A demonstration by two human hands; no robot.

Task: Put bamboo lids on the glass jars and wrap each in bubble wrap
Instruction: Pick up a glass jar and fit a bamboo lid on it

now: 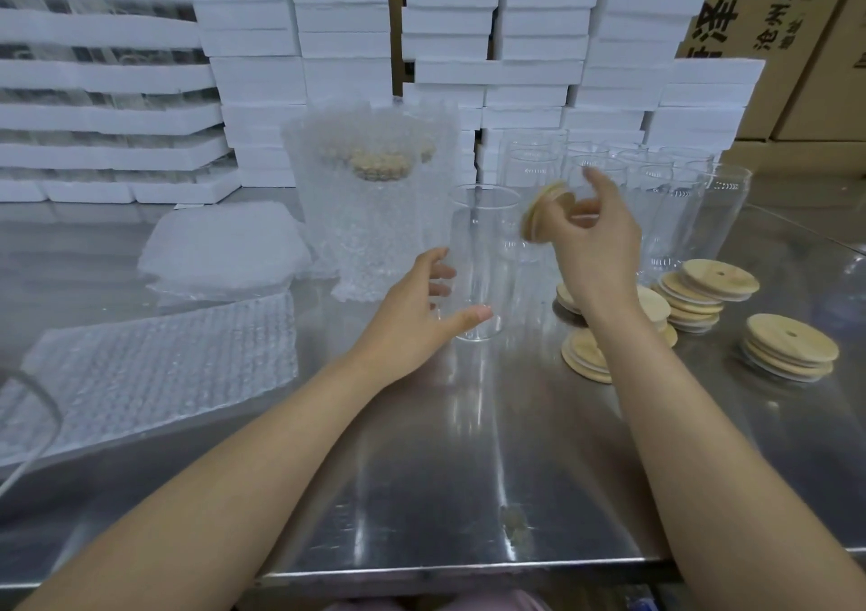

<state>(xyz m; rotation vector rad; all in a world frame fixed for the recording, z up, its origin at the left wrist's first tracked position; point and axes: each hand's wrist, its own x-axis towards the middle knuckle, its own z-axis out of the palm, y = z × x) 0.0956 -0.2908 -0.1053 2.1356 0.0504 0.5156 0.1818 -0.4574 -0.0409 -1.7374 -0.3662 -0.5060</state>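
A clear glass jar (482, 245) stands upright on the steel table (421, 493). My left hand (417, 315) curls around its lower part, thumb in front and fingers behind. My right hand (595, 245) holds a round bamboo lid (546, 212) tilted on edge, just right of the jar's rim and apart from it. Behind the jar to the left stands a lidded jar wrapped in bubble wrap (370, 198). Several bare glass jars (656, 198) stand at the back right. Loose bamboo lids (703, 292) lie in stacks on the right.
A flat bubble wrap sheet (154, 371) lies at the left, with a pile of bubble wrap pieces (225, 249) behind it. White foam boxes (515, 48) are stacked along the back, cardboard cartons (787, 24) at the far right. The table's front edge runs close to me.
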